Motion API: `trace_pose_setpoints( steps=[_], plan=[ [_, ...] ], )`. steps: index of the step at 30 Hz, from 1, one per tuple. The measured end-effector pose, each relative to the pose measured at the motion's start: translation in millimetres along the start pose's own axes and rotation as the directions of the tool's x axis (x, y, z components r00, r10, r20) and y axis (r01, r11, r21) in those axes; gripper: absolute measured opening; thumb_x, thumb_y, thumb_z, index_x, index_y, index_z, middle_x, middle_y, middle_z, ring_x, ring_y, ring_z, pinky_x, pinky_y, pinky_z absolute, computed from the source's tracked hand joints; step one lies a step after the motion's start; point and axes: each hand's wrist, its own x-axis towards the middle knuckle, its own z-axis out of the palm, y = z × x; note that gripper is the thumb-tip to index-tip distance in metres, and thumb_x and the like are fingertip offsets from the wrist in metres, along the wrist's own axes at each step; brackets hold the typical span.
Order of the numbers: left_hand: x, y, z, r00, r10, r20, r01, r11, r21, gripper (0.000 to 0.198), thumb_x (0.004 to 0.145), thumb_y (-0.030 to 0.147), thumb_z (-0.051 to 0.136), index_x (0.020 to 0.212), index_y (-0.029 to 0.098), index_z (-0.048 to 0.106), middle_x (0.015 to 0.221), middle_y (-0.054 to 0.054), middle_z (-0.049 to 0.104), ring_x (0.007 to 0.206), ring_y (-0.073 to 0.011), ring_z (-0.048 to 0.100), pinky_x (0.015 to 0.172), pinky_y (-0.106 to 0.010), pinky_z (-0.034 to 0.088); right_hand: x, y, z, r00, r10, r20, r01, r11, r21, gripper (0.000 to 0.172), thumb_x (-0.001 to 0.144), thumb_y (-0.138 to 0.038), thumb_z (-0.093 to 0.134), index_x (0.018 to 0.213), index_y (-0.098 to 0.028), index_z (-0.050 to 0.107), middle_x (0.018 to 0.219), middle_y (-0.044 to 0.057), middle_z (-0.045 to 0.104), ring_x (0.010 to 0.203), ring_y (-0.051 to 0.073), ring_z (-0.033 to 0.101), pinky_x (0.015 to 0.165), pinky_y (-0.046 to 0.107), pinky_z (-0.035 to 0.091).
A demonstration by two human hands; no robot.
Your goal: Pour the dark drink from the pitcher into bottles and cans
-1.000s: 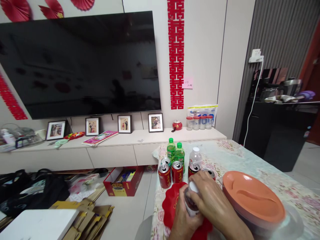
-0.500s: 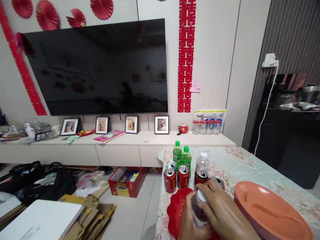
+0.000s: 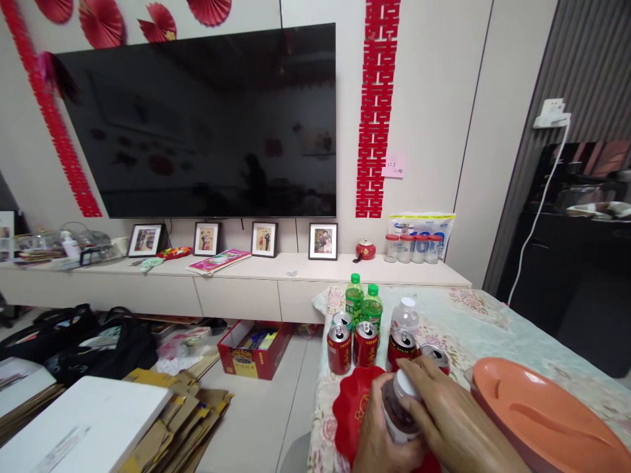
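Between my hands is a clear plastic bottle (image 3: 394,410) with a white cap and dark contents, held above a scalloped red plate (image 3: 348,410). My left hand (image 3: 382,440) wraps round the bottle's body. My right hand (image 3: 434,401) grips the white cap (image 3: 405,384) from above, thumb and fingers around it. Just behind stand red drink cans (image 3: 339,351), two green-capped bottles (image 3: 372,305) and a clear bottle with a white cap (image 3: 405,315). To the right of my right hand lies an oval orange container (image 3: 547,401).
A flowered cloth covers the table (image 3: 473,322). Behind it runs a white TV cabinet (image 3: 236,289) with framed photos, lidded jars (image 3: 411,249) and a small red pot (image 3: 365,249). On the floor at left are a red box (image 3: 254,364), flattened cardboard (image 3: 192,420) and a white box (image 3: 93,420).
The view has shifted slightly, so the scene sits a little differently. Both hands keep the same hold on the bottle and its cap.
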Motion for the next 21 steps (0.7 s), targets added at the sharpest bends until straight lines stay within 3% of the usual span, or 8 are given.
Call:
trace_pose_setpoints(
  steps=[2,5,7,9,11,13,16,21],
  plan=[
    [0,-2,1.5,1.0,-0.004,-0.011,0.004,1.0,-0.014,0.069,0.071,0.035,0.085,0.134,0.019,0.06,0.114,-0.011,0.078,0.098,-0.0283,0.074,0.095,-0.04,0.061,4,-2,-2,1.0,0.019,-0.004,-0.019,0.999,-0.027,0.041,0.093,-0.022,0.053,0.129,-0.023,0.073,0.134,0.017,0.076,0.116,0.035,0.077,0.096,0.047,0.061],
    [2,-3,0.4,1.0,0.014,-0.004,-0.014,0.999,-0.03,0.07,0.067,0.035,0.086,0.131,0.019,0.061,0.116,-0.011,0.078,0.099,-0.029,0.074,0.093,-0.039,0.061,13,-12,-14,0.992,0.11,0.055,-0.104,0.989,-0.107,0.028,0.097,-0.032,0.051,0.105,-0.021,0.075,0.103,0.015,0.081,0.086,0.034,0.079,0.076,0.047,0.061],
    [3,-1,-1.7,1.0,0.016,0.023,-0.015,0.999,-0.043,0.072,0.065,0.035,0.086,0.131,0.019,0.061,0.12,-0.012,0.077,0.104,-0.0311,0.074,0.096,-0.04,0.06,16,-17,-22,0.984,0.158,0.078,-0.147,0.981,-0.127,0.026,0.096,-0.037,0.055,0.099,-0.021,0.075,0.098,0.013,0.08,0.081,0.033,0.078,0.074,0.046,0.061],
    [3,1,-3.5,0.998,-0.001,0.063,0.003,0.999,-0.032,0.072,0.068,0.035,0.085,0.133,0.018,0.06,0.127,-0.014,0.075,0.112,-0.0333,0.073,0.1,-0.042,0.058,13,-17,-24,0.994,0.098,0.047,-0.095,0.994,-0.062,0.031,0.095,-0.036,0.059,0.116,-0.023,0.076,0.12,0.014,0.08,0.103,0.034,0.079,0.087,0.047,0.062],
    [3,2,-3.9,0.996,-0.019,0.087,0.021,1.0,-0.016,0.071,0.072,0.036,0.084,0.136,0.018,0.058,0.13,-0.016,0.074,0.115,-0.034,0.072,0.102,-0.043,0.058,6,-12,-21,1.0,-0.021,-0.013,0.021,1.0,0.012,0.047,0.096,-0.032,0.058,0.142,-0.027,0.068,0.148,0.012,0.07,0.132,0.033,0.07,0.103,0.046,0.06],
    [4,-1,-3.4,0.998,-0.013,0.068,0.015,0.999,-0.034,0.072,0.072,0.035,0.084,0.137,0.017,0.056,0.125,-0.016,0.076,0.11,-0.0333,0.074,0.1,-0.043,0.059,0,-6,-17,0.995,-0.092,-0.049,0.094,0.995,0.038,0.055,0.097,-0.026,0.054,0.151,-0.033,0.063,0.156,0.008,0.066,0.14,0.03,0.064,0.108,0.043,0.058],
    [5,-5,-4.2,0.997,-0.001,0.077,0.003,1.0,-0.026,0.074,0.071,0.032,0.084,0.137,0.017,0.055,0.118,-0.015,0.078,0.101,-0.032,0.075,0.096,-0.043,0.06,-2,-7,-16,0.992,-0.097,-0.081,0.099,0.995,0.029,0.051,0.094,-0.019,0.052,0.139,-0.035,0.071,0.139,0.006,0.076,0.123,0.029,0.073,0.099,0.039,0.061],
    [4,-7,-5.7,0.996,-0.012,0.083,0.008,0.999,0.048,0.08,0.068,0.035,0.088,0.139,0.017,0.056,0.126,-0.016,0.076,0.106,-0.0329,0.074,0.098,-0.043,0.06,8,-20,-21,0.995,-0.004,-0.098,-0.001,0.999,-0.045,0.023,0.097,-0.029,0.055,0.1,-0.026,0.077,0.103,0.01,0.078,0.097,0.028,0.075,0.085,0.037,0.059]
  ],
)
